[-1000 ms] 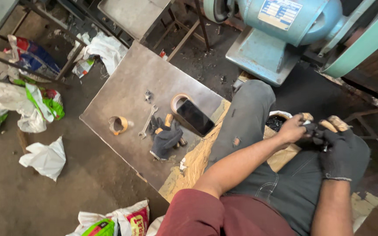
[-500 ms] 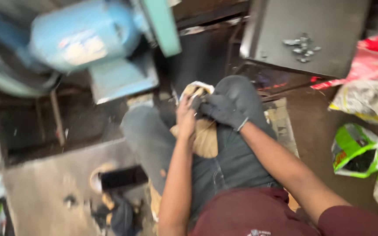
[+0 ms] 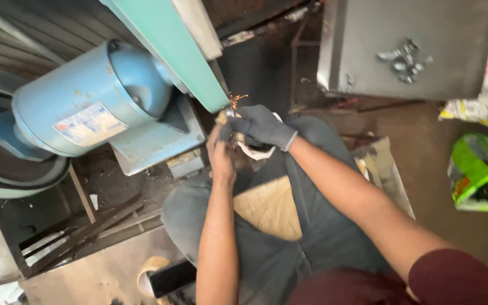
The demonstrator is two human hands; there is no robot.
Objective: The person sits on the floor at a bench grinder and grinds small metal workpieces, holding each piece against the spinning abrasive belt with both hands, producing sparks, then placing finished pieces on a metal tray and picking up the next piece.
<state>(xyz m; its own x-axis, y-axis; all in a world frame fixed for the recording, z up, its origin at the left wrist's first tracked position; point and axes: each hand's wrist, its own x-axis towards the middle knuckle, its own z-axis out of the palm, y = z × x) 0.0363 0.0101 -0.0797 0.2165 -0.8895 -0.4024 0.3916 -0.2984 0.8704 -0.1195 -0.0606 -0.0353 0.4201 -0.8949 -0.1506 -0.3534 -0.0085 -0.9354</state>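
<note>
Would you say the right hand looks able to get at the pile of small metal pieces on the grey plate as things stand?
Probably not straight away: the gloved right hand is gripping a small workpiece against the green belt, sparks flying. The metal pieces lie uncovered on the grey plate, well beyond it.

A small metal workpiece (image 3: 228,117), mostly hidden, presses against the green belt housing (image 3: 170,48), throwing orange sparks (image 3: 236,100).

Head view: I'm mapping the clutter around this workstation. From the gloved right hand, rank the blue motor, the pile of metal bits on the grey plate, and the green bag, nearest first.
1. Blue motor, to the left of the right hand.
2. Pile of metal bits, up and to the right on the grey plate.
3. Green bag, at the far right edge on the floor.
</note>
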